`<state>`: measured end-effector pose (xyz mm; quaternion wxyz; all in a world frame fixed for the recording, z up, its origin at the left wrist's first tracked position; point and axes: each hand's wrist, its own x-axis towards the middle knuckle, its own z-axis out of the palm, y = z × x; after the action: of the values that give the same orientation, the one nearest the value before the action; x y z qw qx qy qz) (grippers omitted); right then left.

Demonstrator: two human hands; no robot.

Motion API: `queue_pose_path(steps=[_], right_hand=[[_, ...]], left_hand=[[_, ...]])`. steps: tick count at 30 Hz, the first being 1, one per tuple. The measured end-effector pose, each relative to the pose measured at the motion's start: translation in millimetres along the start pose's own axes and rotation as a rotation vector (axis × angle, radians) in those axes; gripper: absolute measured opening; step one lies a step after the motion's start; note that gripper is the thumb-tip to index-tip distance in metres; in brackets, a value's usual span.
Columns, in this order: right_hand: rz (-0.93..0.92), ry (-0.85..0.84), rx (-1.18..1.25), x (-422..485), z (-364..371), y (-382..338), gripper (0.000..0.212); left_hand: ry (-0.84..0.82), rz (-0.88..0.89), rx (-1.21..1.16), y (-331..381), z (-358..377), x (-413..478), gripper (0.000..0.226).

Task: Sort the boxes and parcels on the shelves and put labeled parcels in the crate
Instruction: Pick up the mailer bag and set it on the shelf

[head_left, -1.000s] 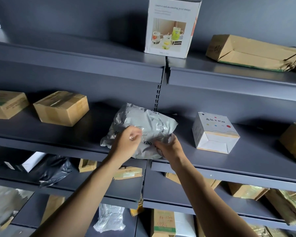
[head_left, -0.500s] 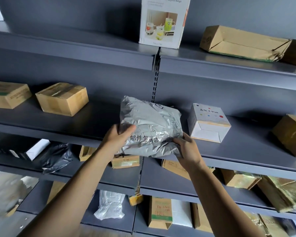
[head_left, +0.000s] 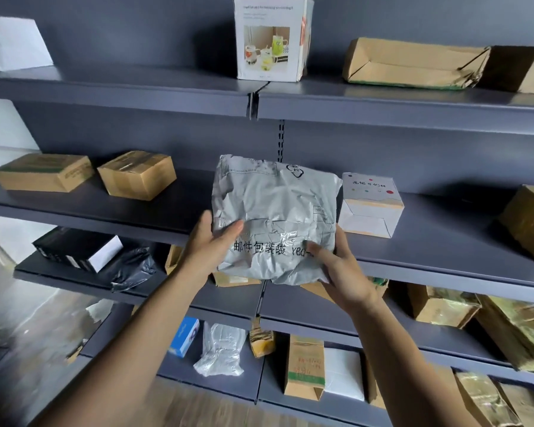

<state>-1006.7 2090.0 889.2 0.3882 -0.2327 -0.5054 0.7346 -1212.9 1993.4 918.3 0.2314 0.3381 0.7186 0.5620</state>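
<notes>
Now both the left hand (head_left: 208,248) and right hand (head_left: 341,266) grip the crinkled grey plastic mailer bag (head_left: 275,217) by its lower corners, thumbs in front.

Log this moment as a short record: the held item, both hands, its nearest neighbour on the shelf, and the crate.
held item: grey plastic parcel, upright in front of the middle shelf, printed face toward the camera
hands: left hand grips the left edge; right hand grips the lower right corner; both thumbs on the front
nearest neighbour: white dotted box, on the shelf just right of the parcel
crate: not in view
</notes>
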Motion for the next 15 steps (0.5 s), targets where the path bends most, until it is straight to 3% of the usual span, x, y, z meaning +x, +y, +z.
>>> queue_pose_path(steps=[2,5,7,15], right_hand=[[0.029,0.061,0.031,-6,0,6,0.043],[0.08,0.128,-0.011,-13,2,18,0.06],[0.089,0.135,-0.046,-17,8,23,0.061],[0.006,0.133,-0.202,-17,39,26,0.035]], left_hand=[[-0.025,-0.034,-0.034,-7,-4,-12,0.047],[-0.081,-0.052,0.044,-21,-15,-22,0.045],[-0.088,-0.051,0.1,-26,-24,-24,0.056],[-0.188,-0.028,0.115,-38,-47,-14,0.058]])
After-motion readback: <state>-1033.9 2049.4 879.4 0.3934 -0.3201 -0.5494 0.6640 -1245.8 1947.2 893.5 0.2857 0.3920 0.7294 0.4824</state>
